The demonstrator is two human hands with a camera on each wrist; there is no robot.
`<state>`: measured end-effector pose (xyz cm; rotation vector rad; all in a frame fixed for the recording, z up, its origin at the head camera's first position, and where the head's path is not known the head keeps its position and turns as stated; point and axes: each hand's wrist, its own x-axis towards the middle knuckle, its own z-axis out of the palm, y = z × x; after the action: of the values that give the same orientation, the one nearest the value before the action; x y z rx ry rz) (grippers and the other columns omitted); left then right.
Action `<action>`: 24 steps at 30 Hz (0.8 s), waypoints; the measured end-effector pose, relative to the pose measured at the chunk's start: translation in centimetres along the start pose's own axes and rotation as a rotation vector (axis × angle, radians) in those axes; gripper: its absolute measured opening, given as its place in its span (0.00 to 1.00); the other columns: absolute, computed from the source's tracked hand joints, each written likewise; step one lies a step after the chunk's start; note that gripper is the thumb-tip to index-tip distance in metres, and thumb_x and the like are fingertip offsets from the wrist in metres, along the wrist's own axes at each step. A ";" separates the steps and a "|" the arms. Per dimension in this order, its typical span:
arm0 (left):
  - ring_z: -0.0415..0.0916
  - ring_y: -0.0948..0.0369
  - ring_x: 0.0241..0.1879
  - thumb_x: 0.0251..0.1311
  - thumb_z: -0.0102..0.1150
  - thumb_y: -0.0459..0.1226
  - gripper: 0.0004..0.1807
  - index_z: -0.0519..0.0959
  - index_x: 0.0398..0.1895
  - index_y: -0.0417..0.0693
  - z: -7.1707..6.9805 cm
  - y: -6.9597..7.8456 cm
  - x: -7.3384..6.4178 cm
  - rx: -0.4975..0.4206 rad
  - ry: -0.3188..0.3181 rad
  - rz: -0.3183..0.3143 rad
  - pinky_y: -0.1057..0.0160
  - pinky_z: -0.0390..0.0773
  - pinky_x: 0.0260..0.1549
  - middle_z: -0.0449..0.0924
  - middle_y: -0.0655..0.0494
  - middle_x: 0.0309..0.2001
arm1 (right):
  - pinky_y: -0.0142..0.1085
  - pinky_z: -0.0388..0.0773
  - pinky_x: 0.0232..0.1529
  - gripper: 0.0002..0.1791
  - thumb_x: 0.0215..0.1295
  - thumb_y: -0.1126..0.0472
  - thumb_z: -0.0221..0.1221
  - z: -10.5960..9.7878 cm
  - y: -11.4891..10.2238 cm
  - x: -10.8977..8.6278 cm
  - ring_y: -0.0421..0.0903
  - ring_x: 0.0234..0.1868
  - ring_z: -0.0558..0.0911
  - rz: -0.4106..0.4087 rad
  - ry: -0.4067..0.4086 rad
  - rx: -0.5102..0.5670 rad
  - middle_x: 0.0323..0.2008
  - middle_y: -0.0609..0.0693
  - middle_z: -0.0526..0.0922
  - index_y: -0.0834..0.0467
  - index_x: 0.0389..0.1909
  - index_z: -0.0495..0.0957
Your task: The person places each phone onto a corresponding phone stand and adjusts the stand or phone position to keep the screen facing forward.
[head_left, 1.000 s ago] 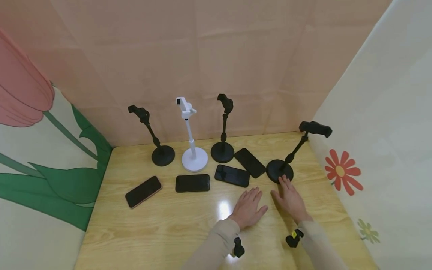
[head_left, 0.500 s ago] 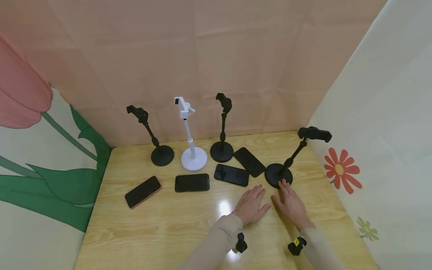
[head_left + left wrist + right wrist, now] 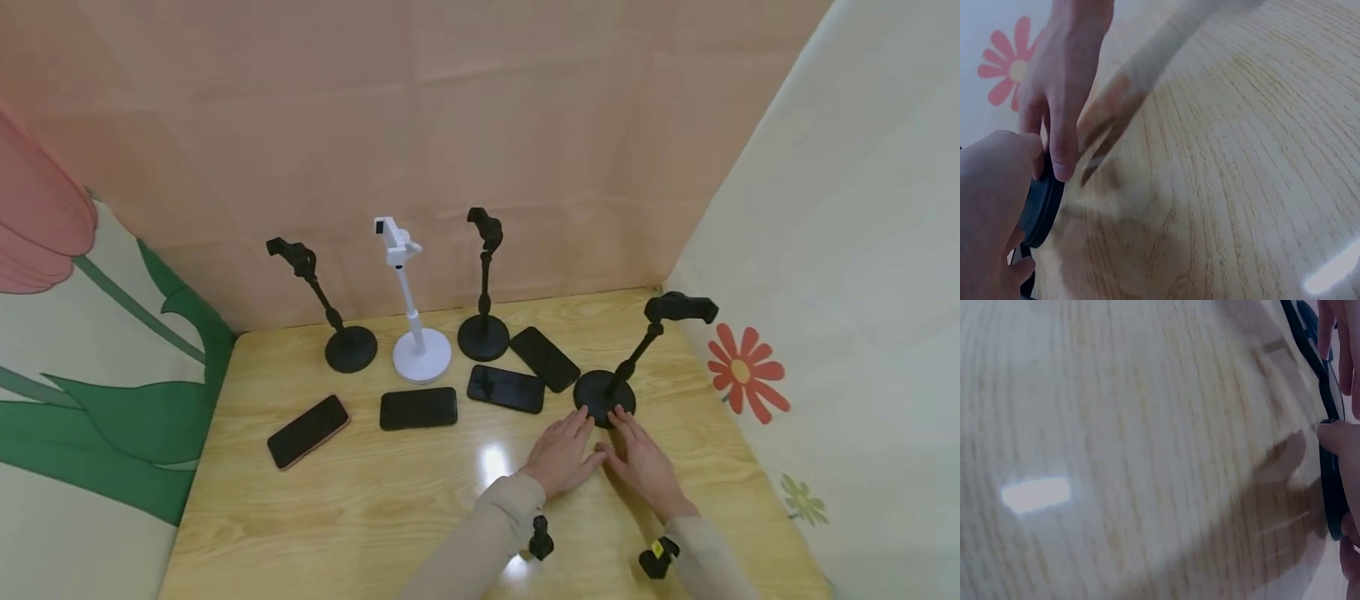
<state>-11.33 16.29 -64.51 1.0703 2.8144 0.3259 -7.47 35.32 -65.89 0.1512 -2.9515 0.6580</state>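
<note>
Phone stand sits near the right edge of the table; our left hand and right hand touch its base, straight-fingered, pinching nothing. We should push low, evenly, sparing the adjacent smartphone.

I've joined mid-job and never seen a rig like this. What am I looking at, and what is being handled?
There is no robot here: you see a person's bare left hand and right hand. The wide picture comes from a camera worn on the head, looking forward and down. The two close ones come from cameras worn on the wrists, which is why the scene looks turned there.

On the wooden table lie four phones: one pink-edged phone and three black phones. A white stand and three black stands are there too. Both hands touch the round base of the rightmost black stand.
</note>
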 end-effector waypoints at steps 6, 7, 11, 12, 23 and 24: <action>0.55 0.60 0.79 0.78 0.37 0.62 0.37 0.61 0.80 0.52 0.2 0.4 0.0 0.011 0.019 -0.002 0.62 0.63 0.74 0.54 0.55 0.82 | 0.67 0.68 0.66 0.36 0.67 0.56 0.69 0.0 0.0 -0.4 0.70 0.72 0.66 -0.024 0.006 0.008 0.74 0.69 0.65 0.69 0.70 0.69; 0.56 0.60 0.79 0.78 0.37 0.62 0.37 0.61 0.80 0.52 0.2 0.4 0.1 0.015 0.020 -0.001 0.62 0.64 0.74 0.54 0.55 0.82 | 0.67 0.68 0.65 0.36 0.67 0.57 0.69 0.0 0.0 -0.5 0.70 0.72 0.66 -0.028 0.008 0.011 0.74 0.69 0.65 0.69 0.70 0.69; 0.56 0.60 0.79 0.78 0.36 0.62 0.38 0.61 0.80 0.52 0.5 0.6 0.1 0.025 0.018 -0.003 0.63 0.64 0.73 0.55 0.54 0.81 | 0.66 0.71 0.64 0.35 0.67 0.57 0.69 -0.1 0.2 -0.7 0.69 0.72 0.67 -0.041 0.012 0.020 0.73 0.68 0.66 0.68 0.70 0.70; 0.56 0.60 0.79 0.78 0.36 0.63 0.38 0.61 0.80 0.52 0.6 0.6 0.1 0.021 0.013 -0.007 0.63 0.64 0.73 0.55 0.54 0.81 | 0.66 0.71 0.63 0.35 0.67 0.57 0.69 -0.1 0.3 -0.8 0.69 0.72 0.67 -0.045 0.012 0.021 0.73 0.68 0.66 0.68 0.70 0.70; 0.63 0.64 0.75 0.77 0.35 0.64 0.40 0.58 0.82 0.54 0.9 1.3 0.2 0.001 -0.058 -0.044 0.63 0.68 0.71 0.52 0.56 0.82 | 0.65 0.71 0.64 0.34 0.70 0.54 0.66 -0.7 0.7 -1.1 0.68 0.72 0.67 -0.024 -0.042 0.025 0.74 0.66 0.65 0.67 0.70 0.70; 0.63 0.64 0.75 0.77 0.35 0.65 0.40 0.58 0.82 0.54 0.9 1.3 0.3 -0.001 -0.062 -0.049 0.64 0.68 0.71 0.52 0.56 0.82 | 0.65 0.71 0.64 0.34 0.70 0.54 0.66 -0.7 0.8 -1.1 0.68 0.72 0.67 -0.021 -0.046 0.024 0.75 0.66 0.65 0.66 0.70 0.70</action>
<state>-10.50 17.58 -65.04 0.9917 2.7801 0.2842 -6.37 36.43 -65.74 0.2026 -2.9822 0.6973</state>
